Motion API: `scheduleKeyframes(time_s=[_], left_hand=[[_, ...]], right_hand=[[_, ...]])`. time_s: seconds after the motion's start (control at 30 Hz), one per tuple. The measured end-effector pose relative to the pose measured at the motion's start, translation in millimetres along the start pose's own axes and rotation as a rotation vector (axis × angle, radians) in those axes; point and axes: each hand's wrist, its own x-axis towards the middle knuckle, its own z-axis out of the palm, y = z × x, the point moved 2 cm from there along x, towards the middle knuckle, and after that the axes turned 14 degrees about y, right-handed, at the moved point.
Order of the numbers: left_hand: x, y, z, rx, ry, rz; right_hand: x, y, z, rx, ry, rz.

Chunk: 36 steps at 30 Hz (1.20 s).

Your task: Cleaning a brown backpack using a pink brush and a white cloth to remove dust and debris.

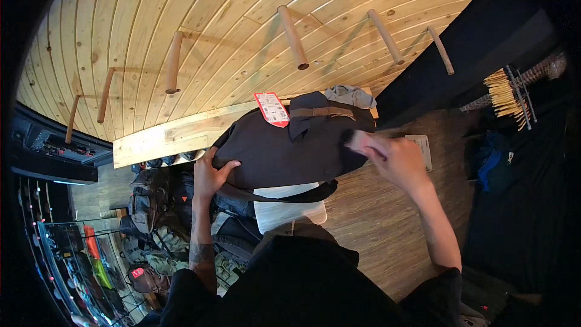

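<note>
A dark fabric bag (290, 154) with a brown strap (322, 111) and a red-edged paper tag (272, 109) lies in front of me. My left hand (212, 175) grips its left end, thumb on top and fingers over the edge. Near the bag's right end, my right hand (386, 154) is blurred, with something pale, perhaps a brush or cloth, between its fingers. A black strap (290, 197) hangs from the near side of the bag. Crumpled grey cloth (350, 95) sits at the far right corner.
Wooden pegs (292, 38) jut from the plank wall (218, 54) above a wooden ledge (154, 141). Several backpacks (145, 209) crowd the lower left, near a glass display case (81, 259). A pale stool seat (290, 211) stands below the bag. Wooden hangers (506, 93) hang at right.
</note>
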Motion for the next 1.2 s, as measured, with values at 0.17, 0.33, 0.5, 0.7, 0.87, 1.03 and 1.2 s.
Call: scheduleKeyframes(time_s=[0.17,0.33,0.5,0.7,0.87,1.03,1.2], left_hand=[[-5.4,2.8,-0.3,-0.008,0.075,0.019],[3.1,25.1,7.8,0.004,0.021,0.004],[6.0,-13.2,8.4,-0.036,0.113,0.035],[10.3,-3.3,12.0,-0.062,0.089,-0.037],[4.5,-14.0,15.9,-0.038,0.156,-0.043],[13.9,-16.7,25.7,-0.028,0.023,-0.035],[12.4,-51.9,23.9,-0.095,0.054,-0.264]], right_hand=[[3.3,-45.5,-29.8,0.119,0.116,-0.122],[26.3,-122.9,43.8,0.399,0.146,-0.319],[37.0,-90.1,59.3,0.330,0.249,-0.397],[-1.6,27.6,20.7,0.109,0.184,-0.195],[1.6,-32.5,10.2,0.091,0.099,-0.160],[54.6,-154.9,86.4,0.507,0.383,-0.401],[67.7,-119.8,84.2,0.319,0.199,-0.475]])
